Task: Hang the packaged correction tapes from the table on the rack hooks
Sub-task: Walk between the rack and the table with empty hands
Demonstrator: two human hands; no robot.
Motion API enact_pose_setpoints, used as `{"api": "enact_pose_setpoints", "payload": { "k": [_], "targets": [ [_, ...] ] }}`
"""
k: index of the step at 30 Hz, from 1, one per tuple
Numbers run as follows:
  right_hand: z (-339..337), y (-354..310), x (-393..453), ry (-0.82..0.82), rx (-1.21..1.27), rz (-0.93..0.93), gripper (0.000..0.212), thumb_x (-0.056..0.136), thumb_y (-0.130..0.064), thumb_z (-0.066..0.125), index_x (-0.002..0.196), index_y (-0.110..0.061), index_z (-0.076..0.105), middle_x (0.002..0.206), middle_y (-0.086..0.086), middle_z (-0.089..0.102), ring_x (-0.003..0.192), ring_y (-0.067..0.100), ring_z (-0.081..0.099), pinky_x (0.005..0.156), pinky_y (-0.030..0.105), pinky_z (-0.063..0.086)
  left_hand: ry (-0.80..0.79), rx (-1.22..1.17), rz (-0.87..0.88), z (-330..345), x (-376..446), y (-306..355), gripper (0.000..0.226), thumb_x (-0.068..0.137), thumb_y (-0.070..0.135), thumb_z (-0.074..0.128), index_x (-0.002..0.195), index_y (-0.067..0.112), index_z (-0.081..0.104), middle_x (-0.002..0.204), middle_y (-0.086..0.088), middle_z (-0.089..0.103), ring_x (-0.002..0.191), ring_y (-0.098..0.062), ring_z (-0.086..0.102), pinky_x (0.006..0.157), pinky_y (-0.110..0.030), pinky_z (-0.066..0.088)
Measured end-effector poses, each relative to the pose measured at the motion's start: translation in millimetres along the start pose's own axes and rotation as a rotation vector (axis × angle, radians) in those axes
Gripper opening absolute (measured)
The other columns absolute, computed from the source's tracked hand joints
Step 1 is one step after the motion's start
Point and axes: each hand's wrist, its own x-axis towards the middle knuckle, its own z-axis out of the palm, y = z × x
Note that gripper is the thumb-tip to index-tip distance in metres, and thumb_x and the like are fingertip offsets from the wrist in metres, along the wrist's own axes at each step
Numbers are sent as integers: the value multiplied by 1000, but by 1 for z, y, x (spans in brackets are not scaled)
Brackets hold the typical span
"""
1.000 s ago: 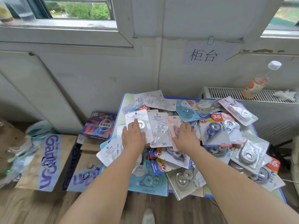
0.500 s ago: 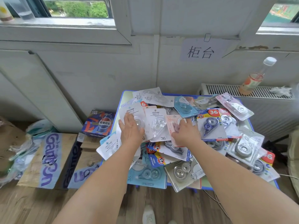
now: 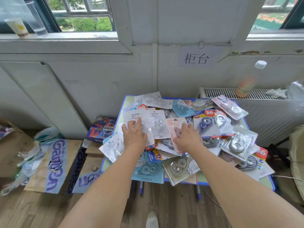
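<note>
Packaged correction tapes (image 3: 207, 139) heaped across whole table (image 3: 269, 181), none hung. Left hand (image 3: 134, 137) flat on white pack (image 3: 133, 119) near far-left corner, fingers spread. Right hand (image 3: 185, 139) on pink pack (image 3: 175, 127) mid-table, fingers curled over it; pinch unclear.

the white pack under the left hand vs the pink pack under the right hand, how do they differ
The white pack has a plain white card with dark lettering and a clear tape case; the pink pack has a peach-pink card with a red 36. The white pack lies left of the pile's middle under the left hand; the pink pack lies under the right hand. Both are carded blister packs lying flat on the pile.
</note>
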Motion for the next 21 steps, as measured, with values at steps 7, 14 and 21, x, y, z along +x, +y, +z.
{"api": "enact_pose_setpoints", "payload": {
  "k": [7, 14, 21],
  "targets": [
    [-17, 30, -26, 138, 43, 27, 45, 98, -33, 40, 136, -9, 38, 142, 13, 35, 124, 36, 39, 99, 43, 38, -43, -17, 142, 4, -23, 42, 60, 92, 15, 50, 148, 22, 30, 141, -7, 31, 132, -30, 22, 112, -34, 25],
    [-30, 84, -53, 271, 109, 259, 42, 102, -39, 35, 130, -9, 43, 142, 10, 36, 123, 36, 42, 96, 41, 40, -138, -49, 395, 17, -37, 101, 54, 96, 10, 45, 148, 16, 31, 152, -10, 22, 140, -28, 15, 117, -33, 13],
    [-30, 116, -87, 418, 203, 546, 48, 102, -43, 33, 136, -10, 38, 149, 10, 29, 125, 36, 41, 96, 40, 40, -263, -40, 637, 39, -43, 142, 54, 94, 19, 52, 145, 22, 35, 155, -10, 18, 143, -33, 12, 115, -38, 20]
  ]
}}
